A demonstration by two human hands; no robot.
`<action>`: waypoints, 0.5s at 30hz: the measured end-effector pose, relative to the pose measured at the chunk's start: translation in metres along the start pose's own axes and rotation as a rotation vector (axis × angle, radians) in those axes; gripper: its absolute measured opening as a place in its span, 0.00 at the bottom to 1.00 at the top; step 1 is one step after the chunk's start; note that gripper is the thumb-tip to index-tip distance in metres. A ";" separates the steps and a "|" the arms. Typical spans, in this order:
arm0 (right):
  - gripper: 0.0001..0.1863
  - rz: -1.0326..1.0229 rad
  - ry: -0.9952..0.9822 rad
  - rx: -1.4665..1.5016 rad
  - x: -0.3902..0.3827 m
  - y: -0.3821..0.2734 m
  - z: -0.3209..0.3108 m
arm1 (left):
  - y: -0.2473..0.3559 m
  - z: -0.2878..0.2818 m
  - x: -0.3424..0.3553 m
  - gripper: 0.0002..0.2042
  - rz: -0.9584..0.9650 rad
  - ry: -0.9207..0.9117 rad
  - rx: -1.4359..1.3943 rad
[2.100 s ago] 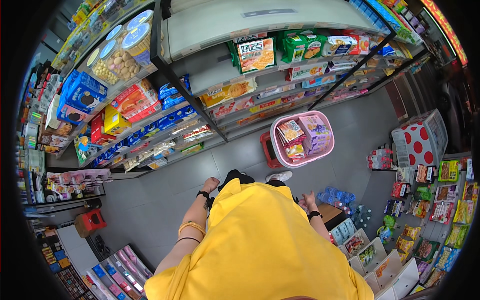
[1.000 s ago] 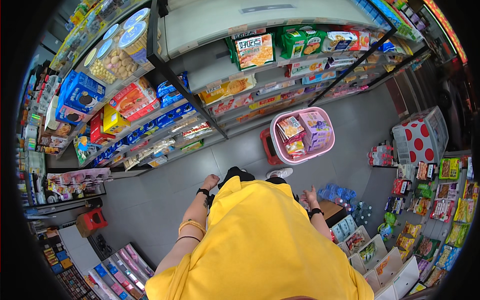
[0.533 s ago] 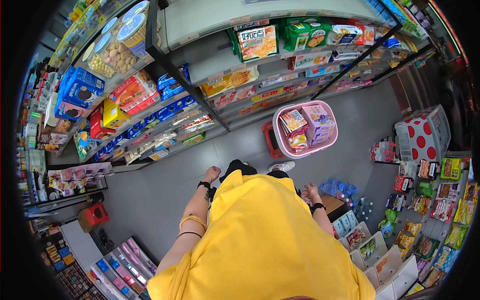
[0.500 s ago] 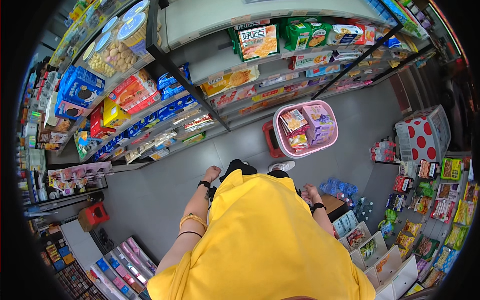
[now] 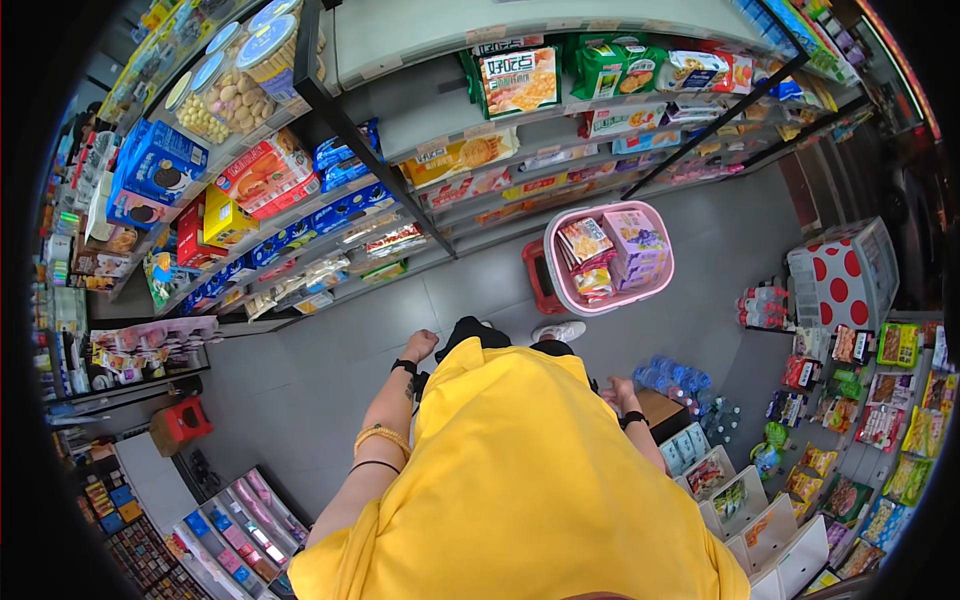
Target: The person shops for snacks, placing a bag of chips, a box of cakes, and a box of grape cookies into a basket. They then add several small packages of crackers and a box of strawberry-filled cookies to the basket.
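Observation:
My left hand [image 5: 421, 346] hangs beside my left leg, fingers curled in, with nothing seen in it. My right hand [image 5: 621, 393] is low at my right side, its fingers loosely apart and holding nothing. In front of me a pink basket [image 5: 563, 293] contains purple boxes [image 5: 636, 245] and several snack packets [image 5: 585, 240]. The basket rests on a red stool [image 5: 540, 276], mostly hidden beneath it. Neither hand touches the basket.
Shelves [image 5: 420, 100] of biscuits and snacks curve across the front and left. Bottled water [image 5: 675, 376] and white bins [image 5: 740, 500] stand at my right, near a snack rack [image 5: 880, 420]. A dotted box [image 5: 845, 275] is farther right. Another red stool [image 5: 185, 424] sits left.
My right hand has lowered slightly and turned a little. The view has shifted slightly; my left hand and the basket stay about where they were.

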State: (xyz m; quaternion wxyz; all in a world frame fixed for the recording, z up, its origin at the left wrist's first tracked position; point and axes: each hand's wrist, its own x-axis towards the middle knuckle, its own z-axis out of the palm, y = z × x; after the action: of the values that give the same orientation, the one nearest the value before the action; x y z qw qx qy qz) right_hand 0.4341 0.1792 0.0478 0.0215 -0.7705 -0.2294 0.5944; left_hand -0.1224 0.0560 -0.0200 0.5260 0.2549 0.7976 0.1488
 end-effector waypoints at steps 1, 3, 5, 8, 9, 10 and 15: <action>0.19 0.075 0.013 -0.054 0.003 0.013 -0.004 | 0.000 0.001 0.000 0.17 0.005 -0.003 0.010; 0.20 0.139 0.023 -0.115 -0.001 0.017 -0.005 | -0.002 0.001 -0.004 0.17 0.004 0.003 0.037; 0.14 0.096 0.061 -0.142 -0.032 0.012 -0.001 | -0.002 0.002 -0.007 0.18 0.006 0.011 0.066; 0.16 -0.056 0.067 -0.005 -0.010 0.013 -0.003 | 0.005 0.002 -0.019 0.18 0.003 -0.005 0.098; 0.18 -0.132 0.068 0.066 0.002 0.017 -0.002 | 0.007 0.001 -0.022 0.17 0.016 -0.011 0.080; 0.19 -0.206 0.073 0.144 0.006 0.021 0.000 | 0.010 -0.001 -0.022 0.16 0.033 -0.019 0.068; 0.25 -1.113 0.143 -0.206 -0.141 -0.187 0.029 | -0.002 -0.003 -0.006 0.12 0.034 -0.016 0.020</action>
State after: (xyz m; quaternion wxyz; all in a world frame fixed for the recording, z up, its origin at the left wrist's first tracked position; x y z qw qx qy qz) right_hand 0.3195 0.2858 0.2237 0.2718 -0.5699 -0.6555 0.4144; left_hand -0.1237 0.0512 -0.0150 0.5271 0.2747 0.7905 0.1478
